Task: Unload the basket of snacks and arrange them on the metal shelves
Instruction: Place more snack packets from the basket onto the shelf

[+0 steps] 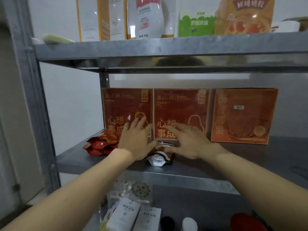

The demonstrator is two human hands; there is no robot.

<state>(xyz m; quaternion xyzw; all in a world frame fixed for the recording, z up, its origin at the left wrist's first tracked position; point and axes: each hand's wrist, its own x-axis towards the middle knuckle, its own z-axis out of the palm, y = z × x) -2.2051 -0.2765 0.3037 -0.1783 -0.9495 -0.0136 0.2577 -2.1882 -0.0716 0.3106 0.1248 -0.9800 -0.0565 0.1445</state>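
Left hand [136, 142] and right hand [193, 144], fingers spread, flanked the brown pouch [160, 160]; I judged even, 2-sided pressure best.

You have a shelf [233, 157] of dull, mottled grey metal, three red boxes [181, 104] of smooth cardboard with a faint sheen, red pouches [100, 144] of glossy, crinkled film, and a brown pouch [158, 160], blurred, that is probably shiny plastic foil.
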